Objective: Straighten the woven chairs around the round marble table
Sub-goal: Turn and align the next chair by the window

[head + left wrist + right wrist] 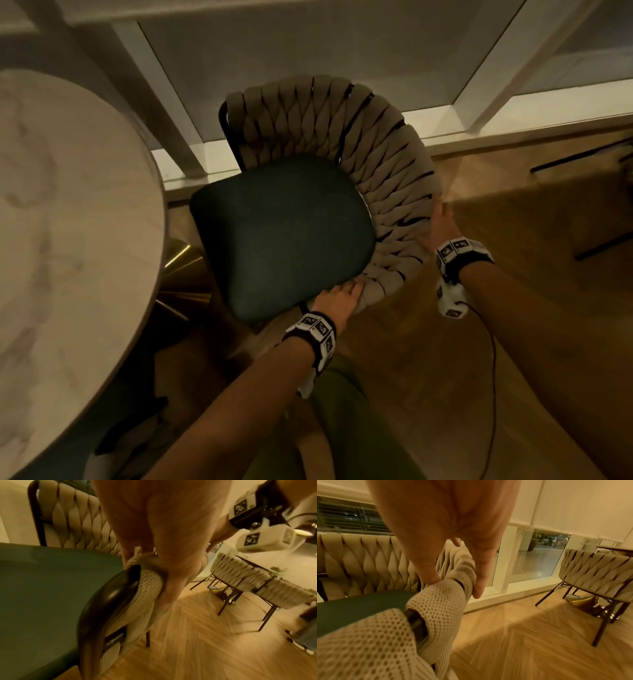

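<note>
A woven chair (346, 120) with a beige braided back and a dark green seat (281, 233) stands beside the round marble table (68, 240), its seat angled toward the table. My left hand (342, 294) grips the near end of the woven back, thumb on the seat side and fingers curled round the outside (149, 577). Farther along the curve, my right hand (442, 222) holds the same rim. In the right wrist view its thumb lies on the inner side and its fingers on the outer side (455, 586).
White window frames and a low sill (513, 113) run just behind the chair. The table's gold base (185, 274) sits close to the chair's left side. Other woven chairs (594, 566) stand to the right on the wooden floor (513, 342). A thin cable (493, 359) hangs from my right wrist.
</note>
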Demonstrator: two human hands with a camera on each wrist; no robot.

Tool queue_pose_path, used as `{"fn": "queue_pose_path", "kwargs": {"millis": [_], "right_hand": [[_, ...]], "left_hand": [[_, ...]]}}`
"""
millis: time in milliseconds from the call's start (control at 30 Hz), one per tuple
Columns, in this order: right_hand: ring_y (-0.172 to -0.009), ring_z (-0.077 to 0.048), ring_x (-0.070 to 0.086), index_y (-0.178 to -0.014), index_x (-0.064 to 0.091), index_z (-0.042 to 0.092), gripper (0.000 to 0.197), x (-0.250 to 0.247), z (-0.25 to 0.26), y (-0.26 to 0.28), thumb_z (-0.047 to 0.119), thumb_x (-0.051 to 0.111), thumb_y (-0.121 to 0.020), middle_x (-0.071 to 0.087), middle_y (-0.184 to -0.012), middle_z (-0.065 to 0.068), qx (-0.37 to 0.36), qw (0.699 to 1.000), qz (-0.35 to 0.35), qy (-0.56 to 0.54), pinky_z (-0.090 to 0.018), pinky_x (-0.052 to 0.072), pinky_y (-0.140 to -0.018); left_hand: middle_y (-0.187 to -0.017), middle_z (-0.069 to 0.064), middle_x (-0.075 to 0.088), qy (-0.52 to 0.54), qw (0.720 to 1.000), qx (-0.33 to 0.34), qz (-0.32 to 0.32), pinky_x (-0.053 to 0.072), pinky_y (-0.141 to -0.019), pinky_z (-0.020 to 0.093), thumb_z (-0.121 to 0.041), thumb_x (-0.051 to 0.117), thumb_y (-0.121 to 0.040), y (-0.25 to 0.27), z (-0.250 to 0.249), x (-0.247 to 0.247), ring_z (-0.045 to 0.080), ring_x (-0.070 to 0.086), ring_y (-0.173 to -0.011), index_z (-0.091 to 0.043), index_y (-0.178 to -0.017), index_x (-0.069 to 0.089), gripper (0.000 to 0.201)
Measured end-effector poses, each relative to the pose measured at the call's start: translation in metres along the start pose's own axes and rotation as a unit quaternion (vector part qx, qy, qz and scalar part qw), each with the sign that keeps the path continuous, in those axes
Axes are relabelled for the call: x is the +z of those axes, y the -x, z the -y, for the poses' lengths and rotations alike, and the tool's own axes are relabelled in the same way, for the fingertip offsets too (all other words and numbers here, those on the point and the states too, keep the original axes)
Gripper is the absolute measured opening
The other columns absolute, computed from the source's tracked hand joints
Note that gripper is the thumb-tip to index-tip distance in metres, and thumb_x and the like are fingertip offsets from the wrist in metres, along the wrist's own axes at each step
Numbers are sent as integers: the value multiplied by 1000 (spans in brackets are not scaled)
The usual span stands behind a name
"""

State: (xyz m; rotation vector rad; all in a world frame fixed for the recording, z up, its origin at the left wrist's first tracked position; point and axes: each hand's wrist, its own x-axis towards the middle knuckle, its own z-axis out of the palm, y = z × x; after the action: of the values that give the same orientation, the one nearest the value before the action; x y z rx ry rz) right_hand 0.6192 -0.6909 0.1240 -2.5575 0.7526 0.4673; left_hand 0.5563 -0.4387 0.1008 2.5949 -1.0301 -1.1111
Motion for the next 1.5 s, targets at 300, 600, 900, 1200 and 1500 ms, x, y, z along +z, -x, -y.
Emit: {"fn": "queue_pose_path", "kwargs": {"millis": [300, 600, 900, 1200, 1500], "right_hand": [[-123, -43, 49, -150, -4, 25, 93, 10, -5, -24, 26, 65, -87, 43, -143, -23, 173, 960, -13, -222, -50, 44, -99], [-122, -46, 47, -145, 17, 9, 72, 46, 21, 29, 16, 61, -89, 43, -141, -26, 174, 943, -47, -278, -52, 43, -97], [-126, -46, 44, -151, 1, 18, 88, 55, 48, 10, 19, 63, -88, 39, -144, -27, 190, 937, -36, -291, -57, 43, -100], [-117, -46, 51, -145, 17, 14, 77, 53, 44, 20, 19, 65, -85, 48, -134, -28, 170, 947, -45, -268, -54, 48, -95], [-113, -47, 53, -139, 27, 12, 65, 56, 32, 42, 18, 65, -86, 50, -132, -29, 173, 944, -47, -276, -47, 48, -86]], "left_hand": [[-154, 14, 30, 15, 999, 33, 16, 53, -89, 53, -3, 55, -84, 3, 16, 5, 40, 58, -113, -23, -151, 1, 88], [-157, 1, 30, 36, 999, 19, -8, 45, -103, 44, -10, 50, -89, 48, 77, 10, 27, 45, -132, -33, -150, 11, 76], [-153, -6, 37, 32, 998, 14, -61, 46, -104, 43, -10, 51, -87, 44, 114, -3, 22, 45, -133, -42, -147, 14, 78], [-154, -3, 36, 18, 998, 16, -61, 44, -104, 43, -10, 52, -88, 51, 107, 1, 23, 46, -132, -37, -149, 13, 77], [-154, 0, 33, 18, 998, 11, -57, 46, -102, 46, -9, 53, -89, 62, 96, 23, 28, 47, -130, -39, -149, 3, 84]]}}
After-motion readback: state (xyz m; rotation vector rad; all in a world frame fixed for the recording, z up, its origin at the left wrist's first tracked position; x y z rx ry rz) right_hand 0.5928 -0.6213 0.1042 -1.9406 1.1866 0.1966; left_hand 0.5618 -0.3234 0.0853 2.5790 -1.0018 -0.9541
